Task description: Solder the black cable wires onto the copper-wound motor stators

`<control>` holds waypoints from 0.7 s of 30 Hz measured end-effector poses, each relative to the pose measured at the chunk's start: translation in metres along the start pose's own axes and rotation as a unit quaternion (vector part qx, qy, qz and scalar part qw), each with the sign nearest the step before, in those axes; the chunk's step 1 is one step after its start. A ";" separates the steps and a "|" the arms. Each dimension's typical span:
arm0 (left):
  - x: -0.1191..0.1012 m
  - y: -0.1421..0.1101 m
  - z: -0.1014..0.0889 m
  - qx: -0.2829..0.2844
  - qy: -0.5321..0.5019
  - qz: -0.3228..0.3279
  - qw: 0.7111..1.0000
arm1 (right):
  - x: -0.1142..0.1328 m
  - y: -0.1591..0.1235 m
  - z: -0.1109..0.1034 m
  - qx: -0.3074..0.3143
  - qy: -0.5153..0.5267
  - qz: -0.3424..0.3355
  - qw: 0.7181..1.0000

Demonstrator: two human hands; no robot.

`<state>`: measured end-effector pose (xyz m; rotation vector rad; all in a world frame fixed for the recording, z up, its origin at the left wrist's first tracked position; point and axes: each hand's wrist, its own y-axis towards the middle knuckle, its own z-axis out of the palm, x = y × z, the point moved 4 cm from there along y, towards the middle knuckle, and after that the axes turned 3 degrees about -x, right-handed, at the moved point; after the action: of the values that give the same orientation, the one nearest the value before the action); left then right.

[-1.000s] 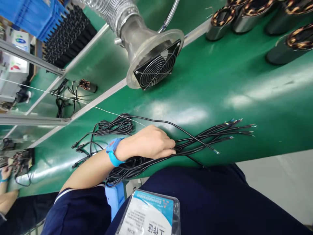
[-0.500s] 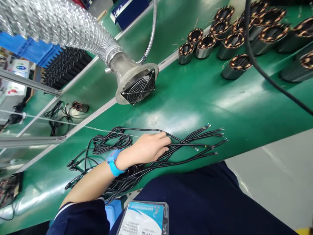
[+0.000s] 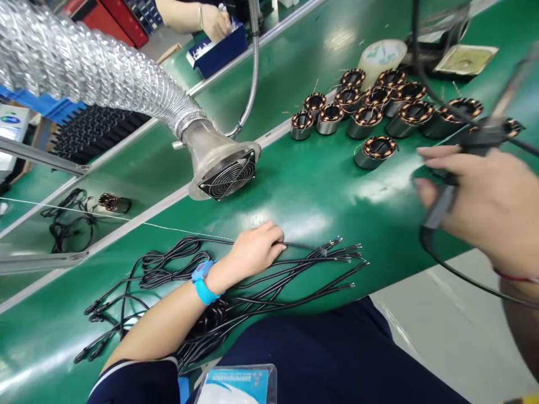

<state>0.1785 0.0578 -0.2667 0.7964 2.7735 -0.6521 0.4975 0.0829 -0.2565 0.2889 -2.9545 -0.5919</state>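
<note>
My left hand (image 3: 259, 247), with a blue wrist strap (image 3: 204, 282), is closed on a black cable (image 3: 295, 245) low over the green bench. More black cables (image 3: 269, 300) lie below it in a loose bundle, their stripped ends pointing right and plugs to the left. At the right edge my right hand (image 3: 484, 202) is wrapped round a soldering iron (image 3: 446, 199). The iron's metal barrel points up and right, smeared by motion, and its cord (image 3: 463, 283) trails off to the right.
Several wound stator cores (image 3: 376, 151) stand at the back right, near a tape roll (image 3: 383, 53). A fume duct with a fan (image 3: 229, 174) hangs over the bench. Behind the rail, a co-worker's hand (image 3: 217, 23) reaches into a blue box (image 3: 221, 53).
My right hand has come into view at the right with the soldering iron. A co-worker's hand now shows at the blue box. The view has shifted, and my left hand stays at the cables.
</note>
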 end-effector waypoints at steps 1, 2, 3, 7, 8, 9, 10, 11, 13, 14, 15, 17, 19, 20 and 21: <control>0.001 0.001 -0.002 -0.020 -0.022 -0.031 0.999 | 0.004 0.010 0.008 0.000 -0.009 -0.027 1.000; 0.003 0.002 -0.003 -0.038 -0.047 -0.055 0.997 | 0.006 0.019 0.016 -0.001 -0.025 -0.040 0.999; 0.003 0.002 -0.004 -0.055 -0.073 -0.071 0.993 | 0.009 0.027 0.024 -0.006 -0.040 -0.049 0.998; 0.011 0.001 -0.011 -0.126 -0.179 -0.101 0.970 | 0.017 0.046 0.041 -0.031 -0.046 -0.069 0.996; 0.015 0.000 -0.013 -0.140 -0.201 -0.107 0.964 | 0.021 0.048 0.041 -0.038 -0.042 -0.079 0.995; 0.018 -0.001 -0.016 -0.150 -0.221 -0.111 0.957 | 0.026 0.048 0.040 -0.045 -0.035 -0.090 0.994; 0.022 -0.002 -0.019 -0.154 -0.239 -0.114 0.952 | 0.033 0.047 0.038 -0.051 -0.027 -0.104 0.993; 0.026 -0.003 -0.021 -0.154 -0.256 -0.116 0.947 | 0.042 0.045 0.035 -0.055 -0.015 -0.122 0.991; 0.032 -0.004 -0.024 -0.139 -0.291 -0.121 0.939 | 0.067 0.039 0.030 -0.056 0.019 -0.163 0.985; 0.035 -0.004 -0.025 -0.129 -0.309 -0.125 0.934 | 0.081 0.035 0.028 -0.050 0.039 -0.187 0.980; 0.038 -0.004 -0.025 -0.125 -0.330 -0.128 0.927 | 0.096 0.031 0.027 -0.043 0.061 -0.208 0.975; 0.044 -0.004 -0.024 -0.144 -0.377 -0.136 0.905 | 0.127 0.023 0.024 -0.022 0.103 -0.244 0.964; 0.051 -0.003 -0.022 -0.169 -0.421 -0.153 0.878 | 0.154 0.017 0.022 -0.001 0.140 -0.274 0.951; 0.054 -0.003 -0.020 -0.165 -0.440 -0.162 0.868 | 0.165 0.015 0.021 0.009 0.161 -0.285 0.945; 0.055 -0.003 -0.017 -0.146 -0.454 -0.167 0.863 | 0.175 0.013 0.019 0.018 0.184 -0.292 0.938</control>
<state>0.1296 0.0887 -0.2662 -0.0892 2.0297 -0.4596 0.3221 0.0657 -0.2562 1.1633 -2.4929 -0.4670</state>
